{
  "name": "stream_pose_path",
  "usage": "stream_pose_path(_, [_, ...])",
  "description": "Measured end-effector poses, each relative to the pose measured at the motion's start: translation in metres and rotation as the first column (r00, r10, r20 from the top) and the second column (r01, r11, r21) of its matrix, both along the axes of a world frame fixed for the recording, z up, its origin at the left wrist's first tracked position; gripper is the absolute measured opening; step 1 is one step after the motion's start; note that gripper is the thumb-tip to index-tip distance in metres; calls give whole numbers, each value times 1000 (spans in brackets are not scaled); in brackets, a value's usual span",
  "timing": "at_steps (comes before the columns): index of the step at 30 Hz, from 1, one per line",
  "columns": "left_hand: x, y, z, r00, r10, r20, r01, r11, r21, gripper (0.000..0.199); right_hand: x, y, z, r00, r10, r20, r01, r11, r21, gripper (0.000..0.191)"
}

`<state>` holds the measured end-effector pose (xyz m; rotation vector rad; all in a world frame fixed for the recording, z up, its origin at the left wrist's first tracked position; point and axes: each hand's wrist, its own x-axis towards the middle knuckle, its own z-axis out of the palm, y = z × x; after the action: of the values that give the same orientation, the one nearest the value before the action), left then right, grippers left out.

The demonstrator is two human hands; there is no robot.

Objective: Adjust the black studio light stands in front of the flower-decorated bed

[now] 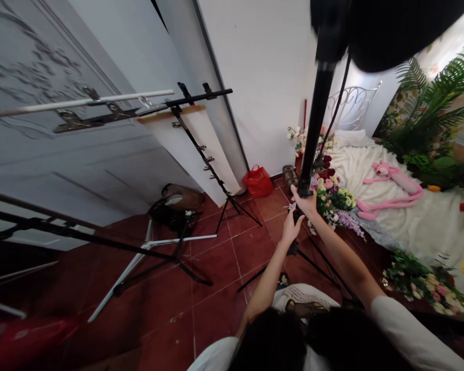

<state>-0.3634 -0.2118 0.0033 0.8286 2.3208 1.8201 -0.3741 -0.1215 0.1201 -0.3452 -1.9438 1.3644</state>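
Note:
A black light stand rises at right of centre, with a large dark lamp head on top and a cable hanging beside the pole. My left hand is wrapped round the pole at a lower joint. Just above it, my right hand grips the stand under its thicker collar. The two hands are close together, one over the other. Below them the stand's legs spread over the red tiled floor.
A second black stand with clips holds a white backdrop sheet. Nearby are a red bag, dark bags and a white stand leg. At right, a pink plush toy lies on a cream-covered bed edged with flowers.

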Motion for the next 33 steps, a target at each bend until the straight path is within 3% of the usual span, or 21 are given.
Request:
stream_pose_path(2, [1, 2, 2, 1000, -1, 18, 1, 1000, 2, 49, -7, 4, 36, 998, -60, -31, 62, 997, 51, 41])
stream_pose_path(5, [0, 8, 1, 997, 34, 74, -37, 999, 34, 50, -13, 5, 80, 995, -32, -95, 42, 994, 104, 44])
stream_pose_path(8, [-2, 16, -4, 994, 76, 83, -80, 996, 48, 53, -7, 7, 101, 995, 68, -71, -60, 992, 109, 43])
stream_pose_path(10, [-2, 19, -6, 992, 94, 79, -99, 993, 58, 53, 3, 19, 100, 971, 239, -18, -236, 966, 109, 38])
stream_pose_path(13, [-1, 19, -6, 992, 97, 79, -104, 992, 78, 52, 22, 52, 74, 818, 570, 79, -575, 815, 71, 51])
stream_pose_path(15, [1, 19, -5, 993, 92, 74, -98, 992, 85, 50, 35, 75, 42, 728, 672, 135, -679, 735, 6, 59])
stream_pose_path(17, [1, 18, -5, 993, 92, 67, -98, 992, 82, 50, 44, 92, 5, 752, 623, 214, -634, 773, -24, 45])
stream_pose_path(19, [1, 18, -5, 994, 97, 59, -101, 992, 72, 50, 50, 98, -30, 786, 533, 312, -568, 822, 28, 38])
stream_pose_path(22, [1, 18, -6, 995, 91, 47, -94, 993, 65, 51, 52, 95, -65, 800, 487, 351, -543, 836, 77, 36])
stream_pose_path(25, [1, 18, -6, 995, 85, 56, -88, 994, 64, 52, 49, 91, -81, 813, 489, 317, -535, 842, 71, 38])
stream_pose_path(30, [1, 19, -6, 994, 97, 59, -100, 994, 48, 52, 46, 91, -88, 831, 512, 218, -521, 853, -19, 34])
stream_pose_path(33, [1, 19, -7, 994, 97, 39, -99, 994, 44, 51, 39, 86, -91, 873, 436, 218, -435, 899, -54, 34])
